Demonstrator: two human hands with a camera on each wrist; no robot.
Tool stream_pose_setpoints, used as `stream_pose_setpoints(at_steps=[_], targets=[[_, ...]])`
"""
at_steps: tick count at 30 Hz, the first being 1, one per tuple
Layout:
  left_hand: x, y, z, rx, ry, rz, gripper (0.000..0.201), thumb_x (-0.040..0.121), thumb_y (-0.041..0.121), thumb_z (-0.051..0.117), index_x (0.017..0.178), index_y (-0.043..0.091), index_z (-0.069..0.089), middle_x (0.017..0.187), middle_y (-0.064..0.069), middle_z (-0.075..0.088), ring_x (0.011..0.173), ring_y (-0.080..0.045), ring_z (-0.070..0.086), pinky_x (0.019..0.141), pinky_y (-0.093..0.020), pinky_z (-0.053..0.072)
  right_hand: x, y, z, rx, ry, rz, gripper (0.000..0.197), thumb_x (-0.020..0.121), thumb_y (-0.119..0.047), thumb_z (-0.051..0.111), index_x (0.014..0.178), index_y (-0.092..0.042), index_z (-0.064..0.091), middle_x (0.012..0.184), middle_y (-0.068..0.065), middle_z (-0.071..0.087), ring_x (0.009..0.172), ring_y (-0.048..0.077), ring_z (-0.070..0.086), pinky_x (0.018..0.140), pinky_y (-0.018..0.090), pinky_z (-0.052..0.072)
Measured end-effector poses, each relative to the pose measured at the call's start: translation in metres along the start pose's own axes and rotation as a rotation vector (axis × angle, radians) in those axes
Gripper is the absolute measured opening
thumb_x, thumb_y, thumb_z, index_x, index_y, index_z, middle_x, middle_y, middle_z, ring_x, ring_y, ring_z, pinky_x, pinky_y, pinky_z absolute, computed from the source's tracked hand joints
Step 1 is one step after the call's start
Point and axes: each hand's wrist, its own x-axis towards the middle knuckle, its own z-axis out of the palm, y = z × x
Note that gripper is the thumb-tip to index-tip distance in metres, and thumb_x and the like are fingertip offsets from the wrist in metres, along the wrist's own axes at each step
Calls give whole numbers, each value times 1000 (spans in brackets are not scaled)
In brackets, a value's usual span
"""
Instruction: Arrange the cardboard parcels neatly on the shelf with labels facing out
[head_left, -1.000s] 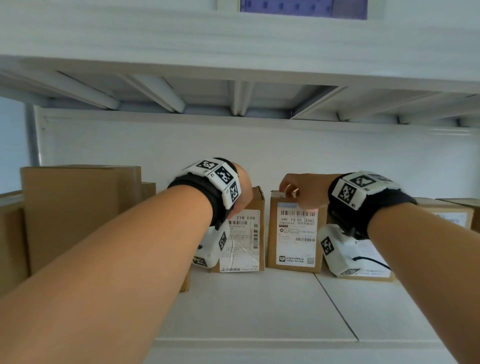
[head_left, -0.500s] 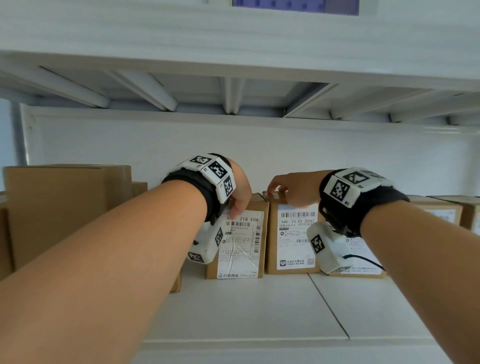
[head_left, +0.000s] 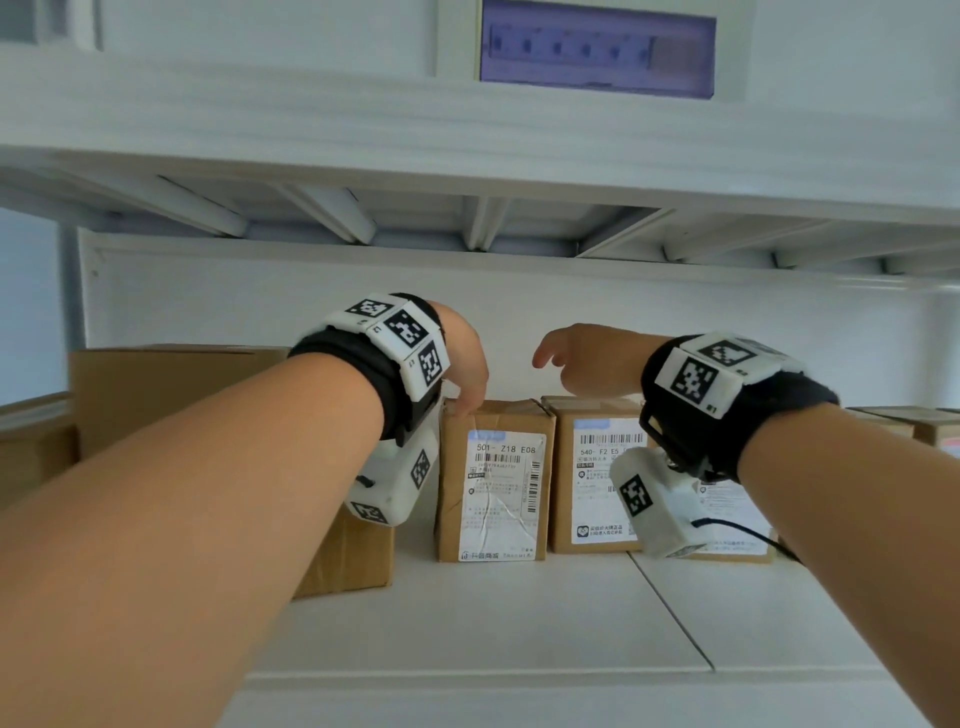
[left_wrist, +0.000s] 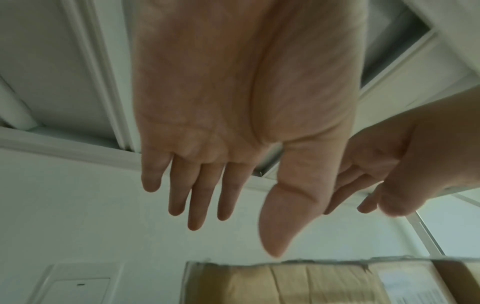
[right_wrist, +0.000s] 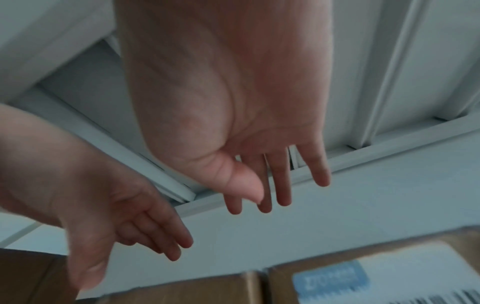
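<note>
White shelf (head_left: 467, 623): parcel 501 (head_left: 493, 483) upright, label outward. Left hand (head_left: 462, 364) above it, right hand (head_left: 587, 358) beside; fingers (left_wrist: 197, 197) spread, holding nothing.

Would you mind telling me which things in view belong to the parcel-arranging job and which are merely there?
Part of the job:
- parcel labelled 501, label facing out
- parcel labelled 540, beside it, label out
- large plain box at left
- shelf
- left hand, right hand, both open

Merely there:
- upper shelf's underside
- purple panel
</note>
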Motion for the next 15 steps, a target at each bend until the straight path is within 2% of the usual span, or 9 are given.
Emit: stream_pose_setpoints(at_steps=[3,6,8,12,15], targets=[[-9,-19,0,-83,63,-20,64,84,34,68,142,13,49,147,-6,48,131,-27,48,109,-42,41,-5,-17,-3,14,35,-33,49,88,-3,43,131,-24,53,141,-1,48,129,19,45,106,32,37],[-19,-41,4,-182,138,-34,67,82,34,71,143,15,49,144,-5,51,128,-26,51,107,-42,43,-8,-41,0,32,61,-79,45,87,-6,49,126,-25,57,137,-3,51,125,18,49,102,31,40],[-27,-56,8,-250,198,-28,63,82,29,71,140,14,52,140,-5,55,124,-26,54,105,-42,46,-7,-58,4,44,74,-110,41,86,-9,52,123,-26,60,134,-3,53,122,17,51,100,29,41],[-46,-83,18,-373,342,0,38,87,14,65,125,8,65,121,-8,67,111,-25,64,97,-40,53,-6,-94,13,87,76,-154,38,86,-12,53,120,-25,62,128,-4,57,114,16,54,91,25,43],[-59,-103,30,-444,346,-5,30,88,10,62,116,7,70,103,-9,73,96,-24,71,86,-40,59,-5,-119,22,79,34,-172,36,89,-17,53,123,-22,61,128,-3,59,115,17,55,94,27,42]])
